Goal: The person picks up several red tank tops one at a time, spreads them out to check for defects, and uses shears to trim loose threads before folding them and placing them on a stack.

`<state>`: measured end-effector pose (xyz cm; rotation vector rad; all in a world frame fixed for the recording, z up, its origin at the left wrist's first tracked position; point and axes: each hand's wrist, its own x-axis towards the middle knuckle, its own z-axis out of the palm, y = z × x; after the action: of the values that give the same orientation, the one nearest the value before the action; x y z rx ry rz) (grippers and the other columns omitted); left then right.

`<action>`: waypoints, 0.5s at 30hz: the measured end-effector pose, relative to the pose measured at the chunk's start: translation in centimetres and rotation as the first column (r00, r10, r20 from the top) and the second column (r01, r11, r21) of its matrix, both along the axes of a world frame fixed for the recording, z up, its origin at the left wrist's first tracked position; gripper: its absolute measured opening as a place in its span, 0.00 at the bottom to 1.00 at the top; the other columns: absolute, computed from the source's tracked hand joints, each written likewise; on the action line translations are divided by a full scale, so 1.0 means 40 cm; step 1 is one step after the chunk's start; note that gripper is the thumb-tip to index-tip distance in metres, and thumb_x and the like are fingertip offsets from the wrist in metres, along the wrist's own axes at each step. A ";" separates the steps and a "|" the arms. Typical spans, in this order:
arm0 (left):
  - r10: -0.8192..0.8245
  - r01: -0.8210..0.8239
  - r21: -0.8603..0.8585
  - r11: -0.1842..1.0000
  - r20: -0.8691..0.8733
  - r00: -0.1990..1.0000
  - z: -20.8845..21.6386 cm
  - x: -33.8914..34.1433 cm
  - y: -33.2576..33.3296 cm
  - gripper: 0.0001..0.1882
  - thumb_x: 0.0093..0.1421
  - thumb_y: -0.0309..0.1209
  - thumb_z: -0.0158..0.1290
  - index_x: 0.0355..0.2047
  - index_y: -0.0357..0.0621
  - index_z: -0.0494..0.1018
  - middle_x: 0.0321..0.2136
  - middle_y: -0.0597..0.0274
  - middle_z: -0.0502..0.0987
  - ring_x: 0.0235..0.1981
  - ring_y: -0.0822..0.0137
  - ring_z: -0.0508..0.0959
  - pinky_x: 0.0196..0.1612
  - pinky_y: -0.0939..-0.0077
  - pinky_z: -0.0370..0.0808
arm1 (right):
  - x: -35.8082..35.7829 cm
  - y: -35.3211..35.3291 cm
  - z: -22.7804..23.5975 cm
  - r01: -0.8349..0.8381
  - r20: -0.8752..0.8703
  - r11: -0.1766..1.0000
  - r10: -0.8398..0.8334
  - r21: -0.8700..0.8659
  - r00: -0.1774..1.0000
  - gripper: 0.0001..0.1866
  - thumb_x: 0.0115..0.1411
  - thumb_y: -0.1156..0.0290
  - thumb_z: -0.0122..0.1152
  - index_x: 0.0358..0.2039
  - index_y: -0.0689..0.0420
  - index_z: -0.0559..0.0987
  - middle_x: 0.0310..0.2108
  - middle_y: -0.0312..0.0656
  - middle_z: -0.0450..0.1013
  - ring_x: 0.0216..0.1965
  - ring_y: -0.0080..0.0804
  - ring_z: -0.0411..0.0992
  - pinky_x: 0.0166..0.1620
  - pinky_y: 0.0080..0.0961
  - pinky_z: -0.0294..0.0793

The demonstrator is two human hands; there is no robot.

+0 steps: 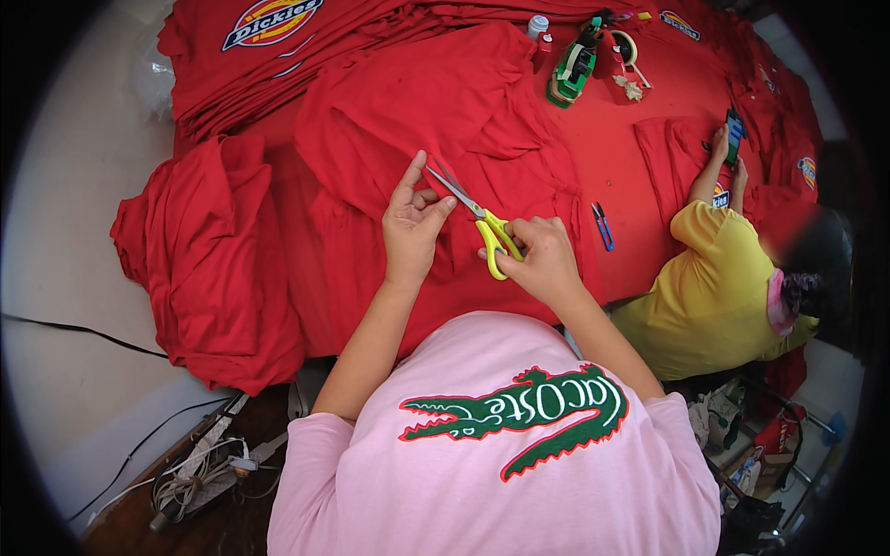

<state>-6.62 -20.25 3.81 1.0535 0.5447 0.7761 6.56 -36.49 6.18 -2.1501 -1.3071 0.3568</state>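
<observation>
A pair of scissors (491,232) with yellow-green handles is held in my right hand (545,259), its blades slightly parted and pointing up and left. Beside the blades is my left hand (413,232), index finger stretched out, the other fingers partly bent, thumb apart from the index. I see nothing held in it; a fine thread would be too small to make out. Beneath both hands lies a rumpled red garment (371,120), spread over the table.
Blue thread snips (603,227) lie to the right. Farther back are a green tape dispenser (575,69) and a tape roll (624,48). Red garments are piled left (209,269) and far left (232,74). At right, a person in yellow (723,287) holds a phone (734,135).
</observation>
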 end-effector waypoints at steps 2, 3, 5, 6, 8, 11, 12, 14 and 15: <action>0.008 -0.008 -0.005 1.000 -0.002 1.000 0.001 0.000 0.001 0.40 0.61 0.13 0.60 0.73 0.36 0.60 0.52 0.63 0.76 0.42 0.78 0.75 0.49 0.84 0.77 | 0.003 -0.001 -0.008 -0.004 -0.009 1.000 0.004 0.006 1.000 0.16 0.49 0.58 0.76 0.25 0.57 0.80 0.17 0.38 0.69 0.23 0.36 0.68 0.37 0.36 0.62; 0.015 -0.015 -0.006 1.000 -0.001 1.000 0.000 0.000 0.002 0.40 0.61 0.13 0.60 0.73 0.36 0.60 0.52 0.63 0.76 0.42 0.79 0.75 0.49 0.84 0.77 | 0.005 -0.003 -0.019 -0.004 -0.017 1.000 0.004 0.013 1.000 0.15 0.49 0.59 0.76 0.25 0.57 0.80 0.17 0.38 0.69 0.23 0.36 0.68 0.37 0.36 0.62; 0.031 -0.031 -0.006 0.999 0.003 1.000 0.002 0.001 0.002 0.39 0.61 0.13 0.60 0.72 0.36 0.61 0.53 0.63 0.76 0.43 0.78 0.74 0.49 0.84 0.76 | 0.006 -0.004 -0.026 -0.002 -0.025 1.000 0.003 0.016 1.000 0.14 0.50 0.61 0.75 0.25 0.57 0.80 0.16 0.38 0.70 0.22 0.36 0.68 0.37 0.36 0.62; 0.039 -0.039 -0.004 0.999 0.007 0.999 0.005 0.003 0.001 0.39 0.61 0.13 0.60 0.72 0.36 0.61 0.53 0.63 0.76 0.43 0.78 0.74 0.50 0.84 0.76 | 0.006 -0.004 -0.025 0.001 -0.024 1.000 -0.001 0.013 1.000 0.13 0.50 0.62 0.75 0.25 0.57 0.80 0.16 0.38 0.70 0.22 0.36 0.68 0.37 0.36 0.62; 0.082 -0.082 0.022 0.996 -0.002 0.997 0.001 0.005 0.003 0.37 0.63 0.14 0.59 0.72 0.36 0.61 0.51 0.62 0.77 0.44 0.77 0.75 0.51 0.83 0.76 | 0.004 -0.004 -0.024 0.008 -0.022 1.000 -0.008 0.021 1.000 0.14 0.50 0.62 0.76 0.25 0.57 0.80 0.16 0.38 0.69 0.22 0.36 0.67 0.37 0.36 0.62; 0.142 -0.141 0.057 0.988 -0.013 0.990 -0.017 0.014 0.012 0.34 0.65 0.14 0.56 0.71 0.34 0.63 0.46 0.60 0.80 0.45 0.75 0.78 0.53 0.81 0.77 | 0.002 -0.004 -0.010 0.011 -0.009 0.999 -0.010 0.040 1.000 0.17 0.49 0.61 0.79 0.24 0.57 0.79 0.16 0.38 0.69 0.22 0.36 0.66 0.37 0.35 0.62; 0.138 -0.137 0.042 0.990 -0.001 0.990 -0.019 0.015 0.014 0.33 0.65 0.14 0.56 0.70 0.34 0.63 0.47 0.60 0.80 0.46 0.75 0.78 0.54 0.80 0.76 | 0.001 0.000 0.004 0.000 0.003 0.999 0.000 0.038 1.000 0.18 0.49 0.60 0.79 0.24 0.57 0.78 0.16 0.38 0.69 0.21 0.36 0.66 0.37 0.35 0.62; 0.120 -0.120 0.021 0.993 0.017 0.993 -0.021 0.016 0.014 0.32 0.64 0.14 0.56 0.69 0.34 0.64 0.47 0.59 0.80 0.47 0.74 0.78 0.54 0.79 0.77 | -0.002 0.002 0.010 -0.013 0.022 1.000 0.013 0.020 1.000 0.18 0.48 0.58 0.78 0.25 0.57 0.79 0.16 0.38 0.69 0.22 0.37 0.67 0.37 0.36 0.62; 0.108 -0.108 0.015 0.994 0.023 0.994 -0.023 0.015 0.012 0.32 0.64 0.13 0.56 0.69 0.34 0.64 0.46 0.59 0.80 0.47 0.74 0.79 0.54 0.79 0.77 | -0.003 0.002 0.006 -0.017 0.030 1.000 0.017 0.005 0.999 0.18 0.48 0.56 0.77 0.25 0.57 0.80 0.16 0.39 0.70 0.23 0.37 0.68 0.37 0.37 0.62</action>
<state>-6.03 -19.77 2.91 1.0356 0.5810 0.8873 6.45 -36.41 6.44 -2.1492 -1.3424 0.3289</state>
